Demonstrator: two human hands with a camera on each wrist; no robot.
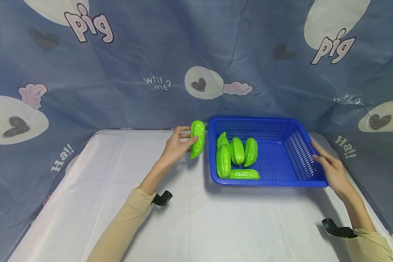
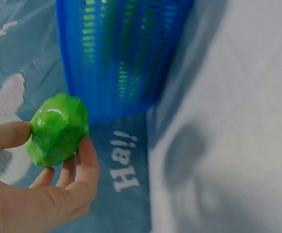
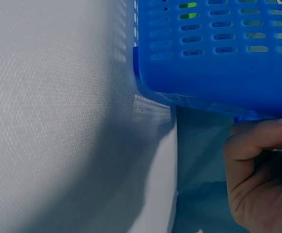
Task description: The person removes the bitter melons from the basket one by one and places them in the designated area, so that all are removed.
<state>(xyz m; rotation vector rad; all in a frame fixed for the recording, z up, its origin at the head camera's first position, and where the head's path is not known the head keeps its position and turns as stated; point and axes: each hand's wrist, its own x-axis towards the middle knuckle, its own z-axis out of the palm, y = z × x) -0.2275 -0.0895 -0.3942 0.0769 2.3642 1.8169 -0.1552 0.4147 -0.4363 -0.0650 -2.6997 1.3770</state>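
Observation:
My left hand (image 1: pixel 176 146) holds a bright green toy bitter melon (image 1: pixel 198 139) upright, just left of the basket, thumb on one side and fingers on the other. In the left wrist view the bitter melon (image 2: pixel 58 128) shows end-on, bumpy and glossy, with fingertips around it. A blue plastic basket (image 1: pixel 268 183) with slotted walls stands at the table's back. Several more bitter melons (image 1: pixel 237 151) lie in its left half. At the basket's right end my right hand (image 1: pixel 334 173) grips the rim. Those curled fingers (image 3: pixel 257 138) also show in the right wrist view.
The table is covered by a white cloth (image 1: pixel 190 225). Behind it and at both sides hangs a blue printed cloth (image 1: pixel 134 54). The basket's back wall stands close to that cloth. Black wrist cameras (image 1: pixel 162 198) are worn at both cuffs.

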